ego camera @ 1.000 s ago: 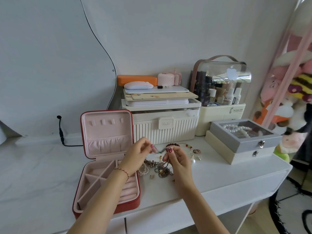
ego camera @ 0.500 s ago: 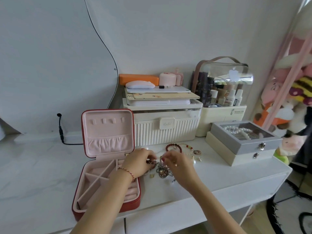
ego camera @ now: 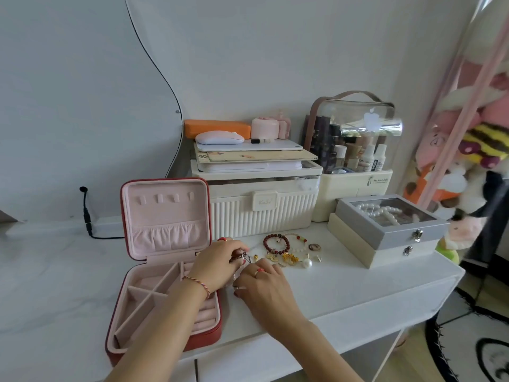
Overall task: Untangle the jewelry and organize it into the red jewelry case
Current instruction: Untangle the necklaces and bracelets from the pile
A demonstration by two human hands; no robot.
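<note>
White desk top [ego camera: 358, 288] ran across the frame against a pale grey wall [ego camera: 275, 51]; a curved mirror edge [ego camera: 165, 86] stood at 10 o'clock. Red jewelry case [ego camera: 165, 274] lay open at 7 o'clock, lid upright, pink lining and dividers showing. Left hand [ego camera: 217, 264], just right of the case, pinched a dark beaded strand with silver chain [ego camera: 242, 256]. Right hand [ego camera: 264, 285] lay beside it, fingers curled at the same tangle; exact grip could not be told. Loose jewelry [ego camera: 286, 250] lay spread at centre: red bead bracelet, gold charms, a pearl. Ribbed cream box [ego camera: 261, 210] sat at 12 o'clock, grey glass-lidded box [ego camera: 391, 230] at 3 o'clock. Plush toys [ego camera: 468, 161] hung at far right.
</note>
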